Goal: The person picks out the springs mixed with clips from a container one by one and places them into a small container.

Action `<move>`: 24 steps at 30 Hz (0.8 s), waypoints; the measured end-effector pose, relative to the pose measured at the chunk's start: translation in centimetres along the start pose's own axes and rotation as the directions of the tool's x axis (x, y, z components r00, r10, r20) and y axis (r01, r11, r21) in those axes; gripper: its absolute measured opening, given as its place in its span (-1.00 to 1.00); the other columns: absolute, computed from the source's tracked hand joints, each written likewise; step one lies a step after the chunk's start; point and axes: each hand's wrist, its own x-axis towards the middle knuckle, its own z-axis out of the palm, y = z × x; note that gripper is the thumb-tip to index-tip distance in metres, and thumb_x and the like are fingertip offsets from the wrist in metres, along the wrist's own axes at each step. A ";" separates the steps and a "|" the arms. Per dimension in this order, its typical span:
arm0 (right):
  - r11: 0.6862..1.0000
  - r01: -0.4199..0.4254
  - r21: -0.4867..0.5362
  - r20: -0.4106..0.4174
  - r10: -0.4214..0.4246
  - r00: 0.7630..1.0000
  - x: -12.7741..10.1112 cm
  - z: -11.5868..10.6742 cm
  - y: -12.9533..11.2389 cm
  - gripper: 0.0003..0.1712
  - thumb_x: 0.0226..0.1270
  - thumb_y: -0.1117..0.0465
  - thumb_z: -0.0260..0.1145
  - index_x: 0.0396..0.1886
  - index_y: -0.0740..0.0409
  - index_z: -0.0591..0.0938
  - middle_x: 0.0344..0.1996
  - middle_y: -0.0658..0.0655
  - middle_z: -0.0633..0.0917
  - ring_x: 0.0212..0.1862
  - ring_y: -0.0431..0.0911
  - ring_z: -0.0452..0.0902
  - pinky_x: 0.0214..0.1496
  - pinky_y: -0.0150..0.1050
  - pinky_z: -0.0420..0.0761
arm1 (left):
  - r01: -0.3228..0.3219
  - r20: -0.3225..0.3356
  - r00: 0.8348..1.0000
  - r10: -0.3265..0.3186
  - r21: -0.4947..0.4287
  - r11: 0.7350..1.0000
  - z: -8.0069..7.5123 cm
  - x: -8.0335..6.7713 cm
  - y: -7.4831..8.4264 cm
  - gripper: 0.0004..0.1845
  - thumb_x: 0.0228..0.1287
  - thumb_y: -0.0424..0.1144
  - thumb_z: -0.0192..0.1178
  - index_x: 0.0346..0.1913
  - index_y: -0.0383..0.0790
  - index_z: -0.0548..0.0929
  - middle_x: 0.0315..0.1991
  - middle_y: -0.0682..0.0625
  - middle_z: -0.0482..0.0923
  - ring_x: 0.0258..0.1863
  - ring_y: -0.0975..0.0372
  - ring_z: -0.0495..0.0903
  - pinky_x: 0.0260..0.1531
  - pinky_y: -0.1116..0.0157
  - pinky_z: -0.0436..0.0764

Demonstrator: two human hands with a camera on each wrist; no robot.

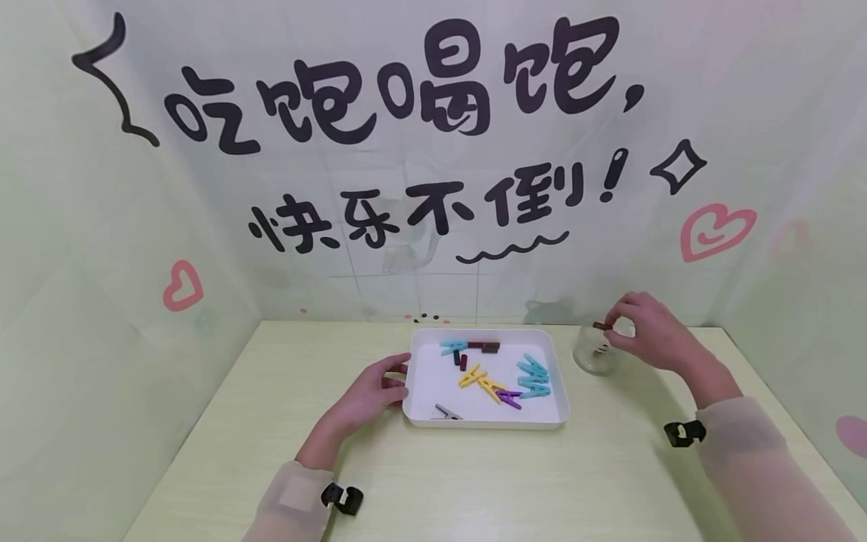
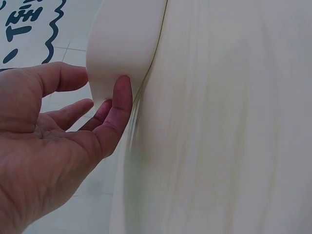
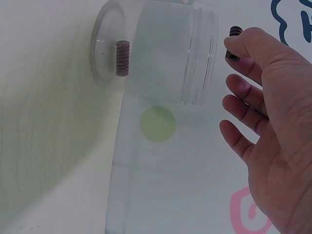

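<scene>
- The right hand (image 1: 649, 333) pinches a small dark ribbed piece (image 1: 602, 325) between thumb and forefinger, just above the mouth of a clear glass jar (image 1: 594, 354); its other fingers hang relaxed and hold nothing.
- The left hand (image 1: 376, 390) rests against the left wall of a white tray (image 1: 488, 418), fingers lightly curled on its rim.
- The jar stands on the counter (image 1: 474, 482), just right of the tray and apart from it.
- Judgement: the piece is best centred over the mouth and let go low, so it does not strike the rim and bounce out. The left hand's brace looks sufficient to keep the tray from sliding.
- The tray holds clothes pegs (image 1: 535, 376) in blue, yellow, purple and grey, and a few dark pieces (image 1: 485, 345) near the back wall.
- The right wrist view shows a matching piece (image 3: 122, 58) already lying inside the jar; the head view leaves the jar's contents indistinct.
- The left wrist view confirms fingertips (image 2: 122, 92) touching the tray's outer wall (image 2: 122, 44), but shows nothing inside it.
- Only the head view shows both hands, tray and jar together.
</scene>
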 end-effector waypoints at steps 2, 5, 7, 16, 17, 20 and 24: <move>1.000 -0.008 0.002 0.006 0.008 1.000 0.0 0.2 0.2 -0.93 0.28 0.33 0.50 -0.30 0.10 0.75 -0.15 0.17 0.65 0.01 0.19 0.49 0.11 0.19 0.52 | -0.001 0.000 1.000 0.001 0.002 1.000 0.0 -0.1 0.0 -0.32 0.44 -0.54 0.21 0.58 -0.35 0.35 0.33 -0.28 0.47 -0.01 0.05 0.62 -0.02 0.08 0.75; 0.999 -0.032 0.006 0.020 0.032 0.999 0.0 0.5 0.4 -0.94 0.29 0.32 0.49 -0.31 0.10 0.76 -0.12 0.21 0.65 0.03 0.22 0.47 0.14 0.21 0.51 | -0.001 -0.001 1.000 0.001 0.009 1.000 0.0 -0.1 0.1 -0.32 0.44 -0.53 0.22 0.58 -0.35 0.34 0.33 -0.27 0.47 -0.01 0.05 0.62 -0.02 0.10 0.75; 0.999 -0.048 0.003 0.030 0.048 0.998 0.1 0.7 0.6 -0.96 0.29 0.30 0.49 -0.31 0.10 0.76 -0.11 0.23 0.64 0.05 0.23 0.46 0.14 0.23 0.50 | 0.000 -0.001 1.000 0.000 0.014 1.000 0.0 -0.1 0.1 -0.32 0.45 -0.53 0.22 0.58 -0.36 0.34 0.33 -0.27 0.47 -0.01 0.05 0.62 -0.02 0.12 0.75; 0.997 -0.080 0.003 0.044 0.079 0.996 0.8 1.4 0.9 -0.97 0.29 0.27 0.50 -0.33 0.09 0.77 -0.10 0.27 0.62 0.07 0.27 0.42 0.13 0.24 0.47 | 0.008 -0.009 1.000 -0.008 0.017 1.000 0.1 0.0 0.2 -0.33 0.45 -0.54 0.21 0.58 -0.36 0.35 0.33 -0.27 0.47 -0.01 0.06 0.62 -0.03 0.15 0.75; 0.996 -0.086 0.007 0.050 0.086 0.995 0.9 1.5 0.9 -0.97 0.31 0.26 0.50 -0.31 0.11 0.77 -0.07 0.29 0.61 0.08 0.27 0.41 0.14 0.26 0.46 | 0.008 -0.010 1.000 -0.008 0.019 1.000 0.1 0.0 0.2 -0.33 0.45 -0.54 0.20 0.58 -0.36 0.35 0.33 -0.27 0.47 0.00 0.06 0.63 -0.03 0.15 0.75; 0.993 -0.115 0.019 0.059 0.113 0.992 0.9 1.5 1.0 -0.82 0.36 0.18 0.50 -0.15 0.19 0.77 0.03 0.35 0.59 0.15 0.31 0.37 0.20 0.32 0.44 | 0.007 -0.010 1.000 -0.007 0.021 1.000 0.2 0.0 0.1 -0.33 0.45 -0.54 0.20 0.58 -0.36 0.35 0.33 -0.28 0.47 0.00 0.06 0.63 -0.03 0.15 0.75; 0.984 -0.171 0.049 0.070 0.167 0.983 0.9 1.6 0.9 -0.44 0.41 -0.01 0.50 0.20 0.29 0.65 0.22 0.42 0.52 0.29 0.37 0.30 0.31 0.43 0.39 | 0.007 -0.014 1.000 -0.007 0.024 1.000 0.1 0.1 0.0 -0.33 0.45 -0.54 0.20 0.58 -0.36 0.35 0.32 -0.28 0.47 -0.01 0.06 0.63 -0.04 0.15 0.75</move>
